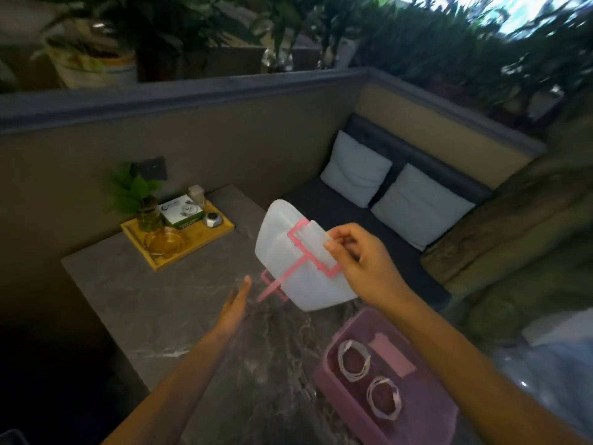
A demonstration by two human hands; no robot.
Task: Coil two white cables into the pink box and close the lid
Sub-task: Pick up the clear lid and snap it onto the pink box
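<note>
The pink box [333, 377] sits open at the table's near right corner. Two white cables lie coiled inside it, one [354, 359] farther from me and one [384, 398] nearer. A translucent white lid [282, 252] with pink clasps is lifted above the table, tilted on edge. My right hand [359, 261] pinches the lid's right edge at a pink clasp. My left hand [236, 303] hovers flat with fingers apart, just left of and below the lid, touching nothing.
A yellow wooden tray [221, 231] at the table's far left holds a small plant, a glass bowl, a box and a small jar. The grey marble table [154, 300] runs along a wall. A dark bench with two white cushions [417, 207] lies to the right.
</note>
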